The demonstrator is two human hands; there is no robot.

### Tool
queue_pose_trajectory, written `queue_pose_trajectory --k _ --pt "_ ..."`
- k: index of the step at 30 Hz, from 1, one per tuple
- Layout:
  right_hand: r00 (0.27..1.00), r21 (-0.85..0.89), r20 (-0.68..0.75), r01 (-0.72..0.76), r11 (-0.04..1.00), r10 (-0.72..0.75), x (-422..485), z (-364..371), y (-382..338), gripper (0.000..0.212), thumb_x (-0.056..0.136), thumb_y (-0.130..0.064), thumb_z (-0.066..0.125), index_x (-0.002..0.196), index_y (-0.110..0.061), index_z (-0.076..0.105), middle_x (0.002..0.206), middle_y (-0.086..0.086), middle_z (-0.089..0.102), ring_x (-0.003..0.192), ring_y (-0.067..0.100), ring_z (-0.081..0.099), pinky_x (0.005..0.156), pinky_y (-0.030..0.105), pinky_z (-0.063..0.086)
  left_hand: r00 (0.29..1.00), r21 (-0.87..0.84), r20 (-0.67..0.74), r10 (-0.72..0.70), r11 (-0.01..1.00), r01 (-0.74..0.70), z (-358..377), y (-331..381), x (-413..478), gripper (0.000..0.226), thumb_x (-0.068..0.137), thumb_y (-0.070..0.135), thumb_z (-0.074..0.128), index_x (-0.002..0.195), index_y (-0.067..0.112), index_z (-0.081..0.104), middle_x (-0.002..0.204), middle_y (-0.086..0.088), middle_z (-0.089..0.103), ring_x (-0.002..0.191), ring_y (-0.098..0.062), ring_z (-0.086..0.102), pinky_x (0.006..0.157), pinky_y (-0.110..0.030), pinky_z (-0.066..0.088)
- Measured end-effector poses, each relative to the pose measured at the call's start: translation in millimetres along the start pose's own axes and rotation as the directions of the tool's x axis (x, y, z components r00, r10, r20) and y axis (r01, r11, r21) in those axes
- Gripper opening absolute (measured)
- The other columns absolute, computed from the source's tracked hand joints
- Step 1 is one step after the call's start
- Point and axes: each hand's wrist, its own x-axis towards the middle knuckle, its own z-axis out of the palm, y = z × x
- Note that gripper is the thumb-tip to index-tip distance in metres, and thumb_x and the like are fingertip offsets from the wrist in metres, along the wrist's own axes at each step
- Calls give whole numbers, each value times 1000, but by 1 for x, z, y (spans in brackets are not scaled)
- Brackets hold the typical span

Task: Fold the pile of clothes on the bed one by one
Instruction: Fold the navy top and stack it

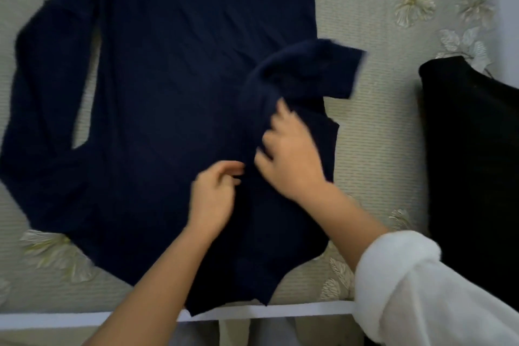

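A navy long-sleeved top (179,87) lies spread flat on the bed (376,126), its neck end toward me at the near edge. Its left sleeve (42,98) lies stretched out beside the body. The right sleeve (306,70) is folded in across the body, blurred by motion, with the cuff pointing right. My right hand (292,157) grips this sleeve near the shoulder. My left hand (214,196) rests on the top's middle just left of it, fingers curled and pinching the fabric.
A black garment (474,166) lies on the bed at the right. The bedspread is pale with flower patterns. The bed's white front edge (295,312) runs along the bottom, and my white rolled-up sleeve (421,295) is at the lower right.
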Motion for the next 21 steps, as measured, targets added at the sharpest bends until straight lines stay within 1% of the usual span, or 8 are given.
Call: queue_pose_trajectory --k 2,4,6,9,13,16,19,21 --pt "950 -55 309 48 997 -28 -22 29 1 29 93 -28 52 100 -2 61 156 16 26 148 27 13 117 41 19 988 -58 -126 -92 995 85 -36 -5 11 38 91 -1 41 89 26 68 96 3 71 80 -6 66 75 -26 52" --pt "955 -30 296 39 999 -28 -39 44 3 31 96 -33 47 104 -5 56 160 11 11 148 21 6 121 33 9 980 -39 -165 -111 994 106 -61 -7 21 34 93 5 43 87 29 67 96 5 71 82 -7 66 74 -25 51" --pt "969 -4 247 1 1000 0 -44 48 4 31 94 -35 48 107 -7 53 160 9 13 148 19 8 120 30 8 983 24 -160 -86 996 91 -72 -4 33 30 94 9 45 90 30 66 97 9 69 84 -6 66 80 -27 52" --pt "968 9 248 -29 1000 26 -42 47 3 51 93 -36 49 136 -8 43 159 5 17 148 16 10 120 34 14 990 48 -129 -55 997 62 -68 10 52 23 96 15 46 103 27 64 104 9 66 89 -2 63 85 -26 51" --pt "958 6 285 -18 1000 15 -40 45 3 61 93 -34 48 149 -23 29 160 5 13 148 18 6 120 34 9 954 244 -196 225 954 -175 -47 41 78 27 94 22 50 119 21 59 113 11 53 87 6 54 74 -5 40" --pt "958 -19 288 11 1000 -5 -40 47 1 56 92 -34 48 147 -33 33 160 11 12 148 25 5 118 37 4 923 382 -81 375 867 -319 -26 61 93 33 93 36 52 120 18 58 112 9 50 95 -5 54 78 -18 44" --pt "950 -84 310 47 995 -19 -41 51 1 56 93 -36 44 146 -41 29 160 15 8 148 29 1 117 40 1 993 633 14 116 768 -99 -12 73 114 79 83 70 44 136 11 43 129 -7 50 115 -25 51 86 -37 44" --pt "948 -105 317 78 991 -41 -41 51 2 56 92 -38 44 146 -43 28 159 17 7 148 32 2 116 44 2 998 730 9 -63 682 36 -10 85 130 102 78 81 35 145 4 28 137 -16 45 121 -34 48 89 -42 42"
